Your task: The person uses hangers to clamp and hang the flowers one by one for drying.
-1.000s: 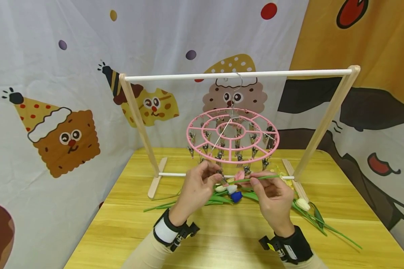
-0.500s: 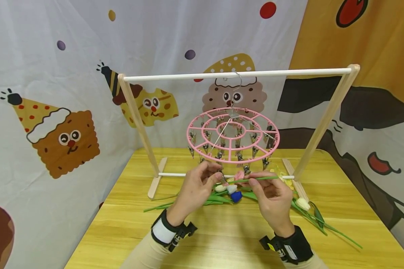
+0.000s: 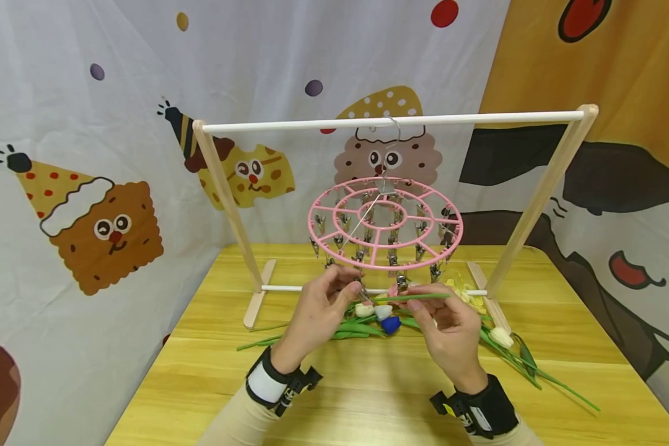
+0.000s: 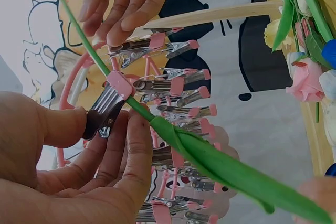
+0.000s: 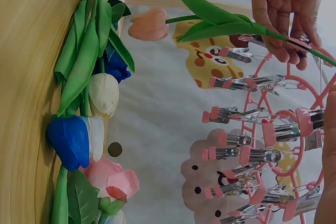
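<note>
Black bands (image 3: 487, 406) circle both my wrists, above the table (image 3: 368, 396). My left hand (image 3: 320, 313) pinches a metal clip (image 4: 107, 103) between thumb and fingers, its pink tips at the green stem of a peach tulip (image 4: 194, 156). The leaf and bloom (image 5: 148, 23) hang below that hand, while the stem's free end slants across to my right hand (image 3: 451, 328). There the fingers are loosely bent; whether they touch the stem I cannot tell.

On the table below and between my hands lie a blue tulip (image 3: 391, 325) and paler blooms. A white tulip (image 3: 502, 337) lies right of my right hand, and yellow flowers (image 3: 468, 298) lie just behind it. Beyond and above my fingers, a round pink hanger (image 3: 386, 267) full of clips hangs from a white rod (image 3: 312, 125) on a wooden stand (image 3: 225, 198). Farthest is a cartoon-printed cloth (image 3: 267, 49).
</note>
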{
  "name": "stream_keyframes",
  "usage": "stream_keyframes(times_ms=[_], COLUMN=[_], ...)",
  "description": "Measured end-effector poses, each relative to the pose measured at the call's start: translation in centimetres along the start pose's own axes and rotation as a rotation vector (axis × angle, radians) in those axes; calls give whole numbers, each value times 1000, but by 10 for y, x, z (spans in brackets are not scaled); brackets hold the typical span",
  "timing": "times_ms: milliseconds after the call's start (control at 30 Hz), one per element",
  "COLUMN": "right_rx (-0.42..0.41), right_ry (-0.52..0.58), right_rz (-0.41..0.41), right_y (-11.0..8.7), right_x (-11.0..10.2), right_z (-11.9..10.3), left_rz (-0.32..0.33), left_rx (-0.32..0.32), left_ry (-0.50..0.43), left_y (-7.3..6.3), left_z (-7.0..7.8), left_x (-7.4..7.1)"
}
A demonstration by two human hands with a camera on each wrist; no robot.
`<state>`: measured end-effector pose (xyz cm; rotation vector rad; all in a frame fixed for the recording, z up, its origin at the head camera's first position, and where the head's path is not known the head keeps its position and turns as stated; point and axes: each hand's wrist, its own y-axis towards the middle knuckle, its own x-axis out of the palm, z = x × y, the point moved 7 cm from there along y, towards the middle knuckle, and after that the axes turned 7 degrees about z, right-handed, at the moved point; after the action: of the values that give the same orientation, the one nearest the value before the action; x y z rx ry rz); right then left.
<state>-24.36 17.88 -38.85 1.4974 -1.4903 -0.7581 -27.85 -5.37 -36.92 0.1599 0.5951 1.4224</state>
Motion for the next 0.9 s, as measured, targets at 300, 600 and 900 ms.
stream_keyframes(times_ms=[300,600,900], right_rx=[13,45,45], right_ry=[-58,-71,-107], right_rz=[-39,-78,-62], right_y=[1,-2,-10], right_x=[-1,-4,-13], right_z=[-1,0,1], left_rz=[19,45,72], left_rx=[14,15,24], left_ry=[5,-11,-25], left_y=[1,3,7], left_z=[-2,-6,-7], left_x=[-6,-14,-23])
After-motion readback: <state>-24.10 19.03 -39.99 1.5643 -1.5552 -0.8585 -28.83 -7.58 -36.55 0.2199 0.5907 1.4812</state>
